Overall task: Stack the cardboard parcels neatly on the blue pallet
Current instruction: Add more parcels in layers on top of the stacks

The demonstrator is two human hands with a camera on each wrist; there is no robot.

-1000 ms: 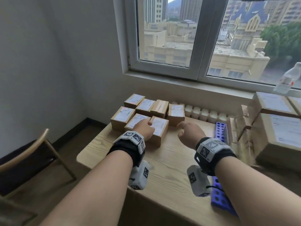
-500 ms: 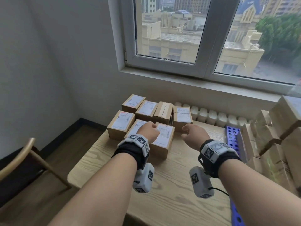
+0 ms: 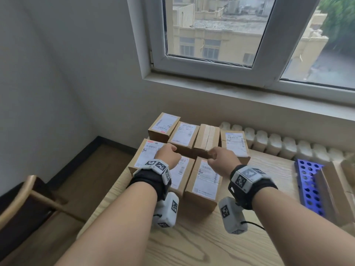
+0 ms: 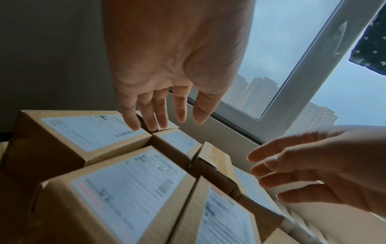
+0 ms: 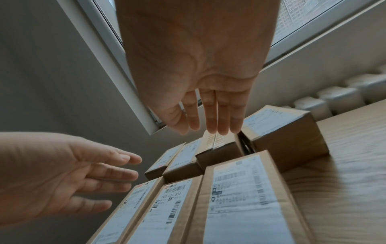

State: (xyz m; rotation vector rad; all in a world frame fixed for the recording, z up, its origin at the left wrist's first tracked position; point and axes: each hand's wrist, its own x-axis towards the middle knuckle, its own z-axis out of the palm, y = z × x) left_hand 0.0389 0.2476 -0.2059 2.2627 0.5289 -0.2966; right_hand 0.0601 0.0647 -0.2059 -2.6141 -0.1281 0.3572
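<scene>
Several labelled cardboard parcels lie in two rows at the table's far left. My left hand [image 3: 167, 157] hovers over the far end of the middle front parcel [image 3: 182, 170]; in the left wrist view its fingers [image 4: 154, 115] are straight and hold nothing. My right hand [image 3: 221, 158] is above the far end of the right front parcel [image 3: 206, 182]. Its straight fingers [image 5: 217, 118] reach just over a taped parcel [image 5: 219, 143] in the back row; I cannot tell if they touch it. The blue pallet [image 3: 309, 189], with round holes, lies at the right.
More cardboard parcels [image 3: 334, 191] stand on the pallet at the right edge of view. A white radiator [image 3: 288, 146] runs behind the wooden table [image 3: 192, 244] under the window sill [image 3: 249, 93]. A wooden chair [image 3: 23, 191] stands at the left.
Both hands have moved forward over the parcels towards the back row. The right hand has shifted left onto the right front parcel. The view has swung left, so the tall parcel stack is mostly out of view.
</scene>
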